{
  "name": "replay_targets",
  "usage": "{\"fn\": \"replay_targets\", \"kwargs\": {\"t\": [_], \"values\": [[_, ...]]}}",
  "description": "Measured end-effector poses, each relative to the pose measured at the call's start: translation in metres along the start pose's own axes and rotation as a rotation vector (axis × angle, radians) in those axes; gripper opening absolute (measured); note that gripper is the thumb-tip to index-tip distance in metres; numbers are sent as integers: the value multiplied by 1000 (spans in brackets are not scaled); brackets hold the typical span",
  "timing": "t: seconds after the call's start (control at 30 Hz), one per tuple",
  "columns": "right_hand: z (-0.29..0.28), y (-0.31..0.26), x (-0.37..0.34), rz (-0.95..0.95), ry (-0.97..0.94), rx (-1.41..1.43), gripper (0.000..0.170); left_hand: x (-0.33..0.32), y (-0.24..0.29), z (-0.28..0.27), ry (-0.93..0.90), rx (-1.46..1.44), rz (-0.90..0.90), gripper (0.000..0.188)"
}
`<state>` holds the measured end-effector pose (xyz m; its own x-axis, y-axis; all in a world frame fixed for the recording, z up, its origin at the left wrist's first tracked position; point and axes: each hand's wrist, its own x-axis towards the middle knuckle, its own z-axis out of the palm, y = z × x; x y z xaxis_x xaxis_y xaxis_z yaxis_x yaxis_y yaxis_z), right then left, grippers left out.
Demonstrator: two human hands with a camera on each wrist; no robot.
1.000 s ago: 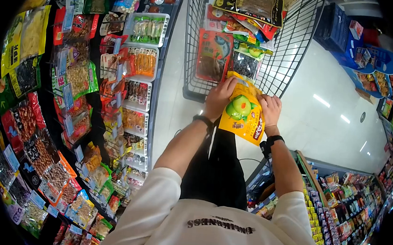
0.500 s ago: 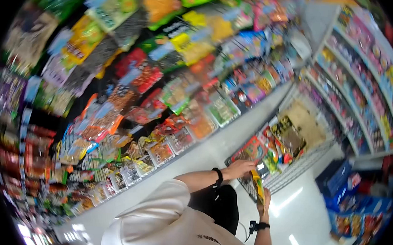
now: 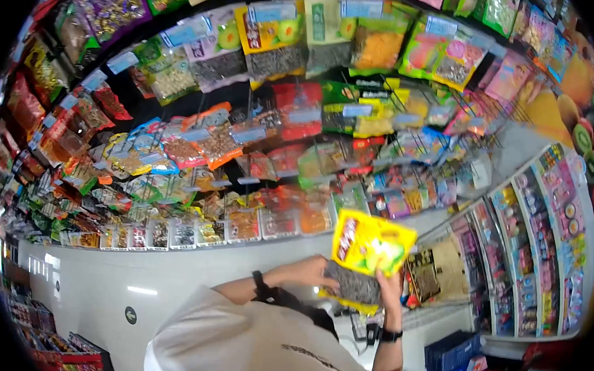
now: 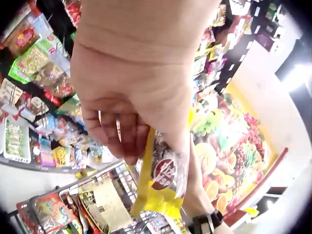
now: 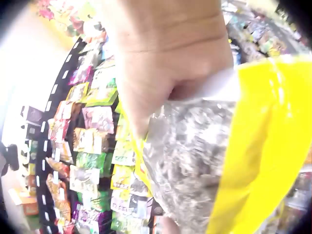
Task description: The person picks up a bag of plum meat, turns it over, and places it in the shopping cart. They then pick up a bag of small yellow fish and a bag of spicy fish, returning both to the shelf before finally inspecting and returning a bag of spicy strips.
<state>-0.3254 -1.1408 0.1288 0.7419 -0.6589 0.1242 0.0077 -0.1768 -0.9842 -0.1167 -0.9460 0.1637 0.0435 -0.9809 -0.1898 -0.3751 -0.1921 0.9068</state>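
A yellow snack bag (image 3: 369, 242) with a green fruit picture and a clear window of dark, shredded-looking contents is held up in front of the body. My left hand (image 3: 309, 272) pinches its left edge near the window. On the opposite side, my right hand (image 3: 390, 292) grips the edge, thumb over the printed front. In the left wrist view, the bag (image 4: 158, 178) hangs edge-on between the thumb and curled fingers. The right wrist view shows the clear window (image 5: 190, 151) close up, with most of the right fingers hidden behind the bag.
Racks of hanging snack bags (image 3: 275, 56) fill the far side, above a row of white trays (image 3: 244, 224). A wire cart (image 4: 83, 179) holds several packages, among them a black-and-gold bag (image 3: 423, 276). Candy shelves (image 3: 531, 236) and blue crates (image 3: 452, 353) stand at right.
My view has swung from the cart towards the snack racks. The yellow bag has gone from near the cart to in front of the racks, its printed front turned into view; both hands keep holding it.
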Motion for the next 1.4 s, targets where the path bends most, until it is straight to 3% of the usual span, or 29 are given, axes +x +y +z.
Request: {"fn": "replay_targets", "kwargs": {"t": [0.03, 0.07, 0.13, 0.2, 0.3, 0.37, 0.53, 0.6, 0.67, 0.77, 0.87, 0.97, 1.07, 1.17, 1.27, 1.4], "values": [[18, -33, 12, 97, -10, 163, 42, -17, 6, -6, 67, -188, -21, 50], [19, -30, 27, 235, -117, 24, 41, -28, 4, -10, 204, -218, 65, 48], [57, -95, 55, 228, -135, 158, 41, -54, 32, -45, 356, -142, 87, 41], [88, -139, 80, 177, -152, 242, 41, -73, 30, -81, 352, -207, 60, 37], [128, -157, 105, 92, -177, 349, 40, -96, 46, -119, 560, -166, 163, 37], [152, -167, 114, 116, -176, 389, 39, -114, 35, -142, 607, -85, 115, 41], [192, -183, 129, 100, -243, 388, 35, -141, 37, -174, 678, -109, 276, 46], [205, -187, 134, 51, -249, 380, 33, -155, 37, -193, 667, -108, 284, 45], [218, -198, 139, 43, -257, 351, 33, -172, 33, -208, 574, -67, 173, 43], [237, -219, 144, 4, -291, 420, 32, -189, 27, -222, 576, -52, 182, 40], [251, -232, 154, 9, -301, 434, 32, -195, 16, -228, 668, -228, 232, 37], [260, -245, 170, 19, -240, 396, 28, -203, 16, -246, 578, -101, 277, 37], [266, -273, 185, 5, -236, 363, 24, -217, 57, -266, 447, -13, 104, 38], [265, -285, 203, -53, -246, 397, 22, -216, 78, -282, 268, 375, 93, 36], [258, -288, 223, -111, -241, 366, 21, -208, 100, -296, 328, 170, 143, 37], [244, -291, 244, -163, -280, 355, 23, -171, 122, -308, 705, -368, 335, 39]]}}
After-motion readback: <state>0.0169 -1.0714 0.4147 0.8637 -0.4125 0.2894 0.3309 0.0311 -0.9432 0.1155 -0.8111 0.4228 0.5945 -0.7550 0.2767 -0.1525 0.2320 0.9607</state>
